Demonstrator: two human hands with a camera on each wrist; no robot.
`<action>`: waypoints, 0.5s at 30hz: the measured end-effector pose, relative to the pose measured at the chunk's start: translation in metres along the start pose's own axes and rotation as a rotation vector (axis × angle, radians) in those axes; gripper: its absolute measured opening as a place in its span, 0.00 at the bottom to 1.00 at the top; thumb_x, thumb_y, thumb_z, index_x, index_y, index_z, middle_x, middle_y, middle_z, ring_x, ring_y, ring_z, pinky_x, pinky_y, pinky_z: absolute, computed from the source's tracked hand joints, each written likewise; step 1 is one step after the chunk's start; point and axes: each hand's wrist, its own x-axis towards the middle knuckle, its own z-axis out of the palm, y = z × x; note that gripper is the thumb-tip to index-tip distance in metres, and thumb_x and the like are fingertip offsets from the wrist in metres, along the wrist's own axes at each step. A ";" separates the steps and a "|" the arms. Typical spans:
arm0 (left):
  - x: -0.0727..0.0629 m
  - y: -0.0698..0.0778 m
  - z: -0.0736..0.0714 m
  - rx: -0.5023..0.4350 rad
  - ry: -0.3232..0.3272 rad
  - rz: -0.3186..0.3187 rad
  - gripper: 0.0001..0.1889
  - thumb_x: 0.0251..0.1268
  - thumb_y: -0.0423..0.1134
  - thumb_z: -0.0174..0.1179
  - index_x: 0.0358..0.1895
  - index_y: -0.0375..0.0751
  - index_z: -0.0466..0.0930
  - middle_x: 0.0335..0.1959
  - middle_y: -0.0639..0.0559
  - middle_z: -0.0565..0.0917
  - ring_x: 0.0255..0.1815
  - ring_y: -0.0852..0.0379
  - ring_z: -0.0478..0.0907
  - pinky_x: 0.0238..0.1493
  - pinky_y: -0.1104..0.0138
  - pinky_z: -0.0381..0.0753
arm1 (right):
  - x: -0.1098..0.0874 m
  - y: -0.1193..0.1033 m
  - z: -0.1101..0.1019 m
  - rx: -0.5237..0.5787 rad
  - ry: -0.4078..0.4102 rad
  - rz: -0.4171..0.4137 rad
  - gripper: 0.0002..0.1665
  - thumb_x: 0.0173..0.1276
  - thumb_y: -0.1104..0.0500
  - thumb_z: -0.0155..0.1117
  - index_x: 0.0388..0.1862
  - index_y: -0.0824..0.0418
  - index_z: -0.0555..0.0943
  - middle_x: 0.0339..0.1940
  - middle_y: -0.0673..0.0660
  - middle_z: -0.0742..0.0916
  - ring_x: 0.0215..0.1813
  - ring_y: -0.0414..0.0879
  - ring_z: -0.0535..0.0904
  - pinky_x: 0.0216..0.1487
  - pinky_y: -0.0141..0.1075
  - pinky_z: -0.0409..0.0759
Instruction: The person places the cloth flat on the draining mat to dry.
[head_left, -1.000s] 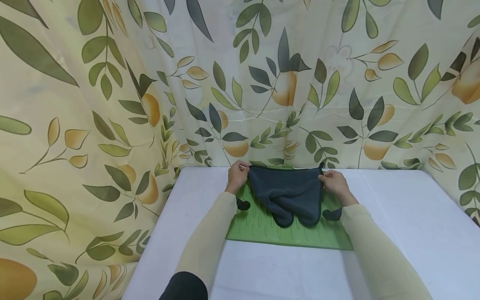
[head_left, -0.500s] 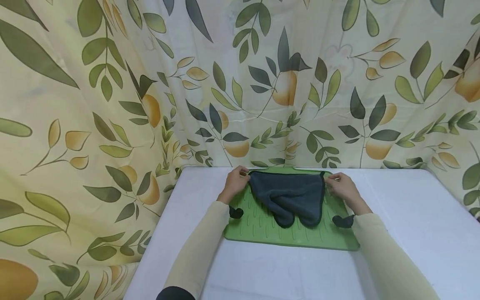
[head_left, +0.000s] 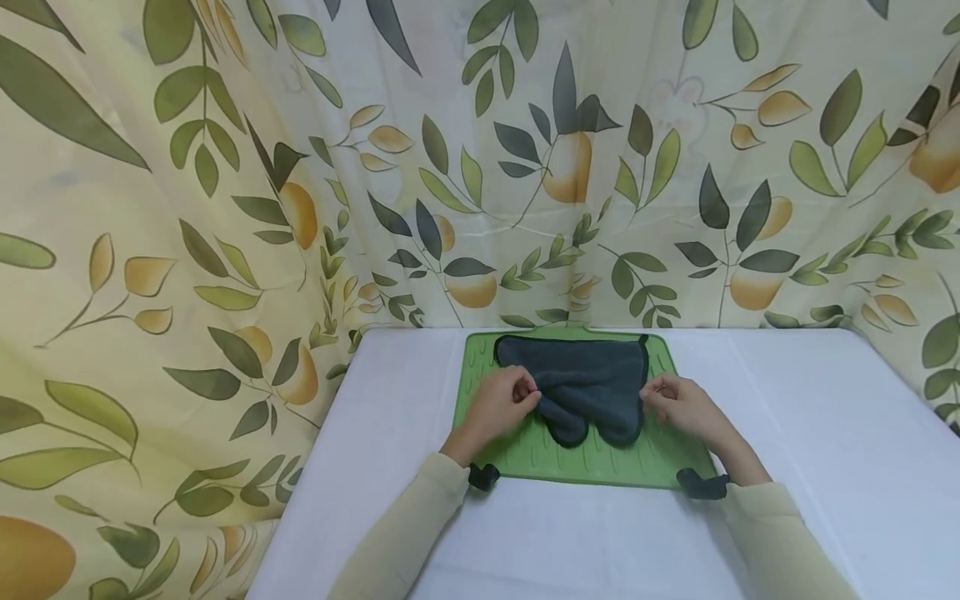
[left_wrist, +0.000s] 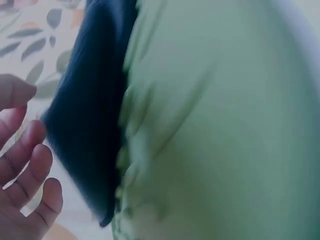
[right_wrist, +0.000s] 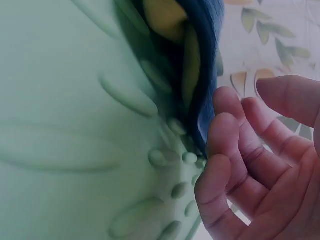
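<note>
A dark grey cloth mitt [head_left: 588,383] with black trim lies on a green ribbed mat [head_left: 517,458], its wide cuff at the back and two rounded lobes toward the front. A crease runs across its left part. My left hand [head_left: 501,402] is over the mitt's left edge, fingers loosely bent; in the left wrist view its fingertips [left_wrist: 36,131] come right up to the cloth. At the right edge is my right hand [head_left: 684,407]. In the right wrist view, its thumb stands apart from its bent fingers [right_wrist: 223,132], which are right beside the mitt's edge [right_wrist: 205,100].
The mat sits at the back of a white-covered table [head_left: 780,400]. Behind it and to the left hangs a curtain [head_left: 525,167] printed with leaves and fruit. Small black pieces [head_left: 701,483] stick out from the wrists.
Both hands held the cuff's corners and let go as the cuff came down onto the mat. They have since moved toward the front, the left also inward over the mitt.
</note>
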 end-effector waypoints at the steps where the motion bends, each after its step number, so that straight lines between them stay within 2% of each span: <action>1: -0.004 0.004 0.002 0.030 -0.020 0.011 0.05 0.70 0.44 0.66 0.36 0.51 0.81 0.31 0.59 0.80 0.32 0.66 0.72 0.35 0.76 0.72 | -0.002 -0.001 0.002 -0.002 -0.004 -0.006 0.19 0.80 0.52 0.58 0.52 0.69 0.78 0.34 0.59 0.88 0.29 0.45 0.78 0.29 0.35 0.74; 4: -0.011 0.014 0.009 0.124 -0.086 0.047 0.06 0.70 0.47 0.67 0.34 0.53 0.83 0.29 0.61 0.78 0.31 0.67 0.71 0.34 0.77 0.70 | -0.007 -0.002 0.006 -0.056 -0.018 -0.005 0.18 0.79 0.51 0.59 0.51 0.66 0.77 0.32 0.57 0.88 0.29 0.45 0.79 0.29 0.35 0.74; 9: -0.018 0.024 0.020 0.247 -0.164 0.094 0.06 0.68 0.49 0.68 0.34 0.55 0.87 0.27 0.63 0.79 0.29 0.69 0.70 0.31 0.78 0.68 | -0.015 -0.006 0.013 -0.171 -0.094 0.012 0.18 0.77 0.50 0.61 0.50 0.65 0.75 0.29 0.54 0.88 0.30 0.45 0.79 0.32 0.38 0.75; 15: -0.021 0.030 0.031 0.381 -0.205 0.131 0.08 0.64 0.52 0.71 0.40 0.55 0.90 0.32 0.63 0.83 0.31 0.67 0.74 0.34 0.76 0.71 | -0.021 -0.016 0.024 -0.152 -0.152 0.007 0.28 0.72 0.50 0.68 0.55 0.70 0.70 0.28 0.54 0.88 0.29 0.47 0.80 0.32 0.38 0.74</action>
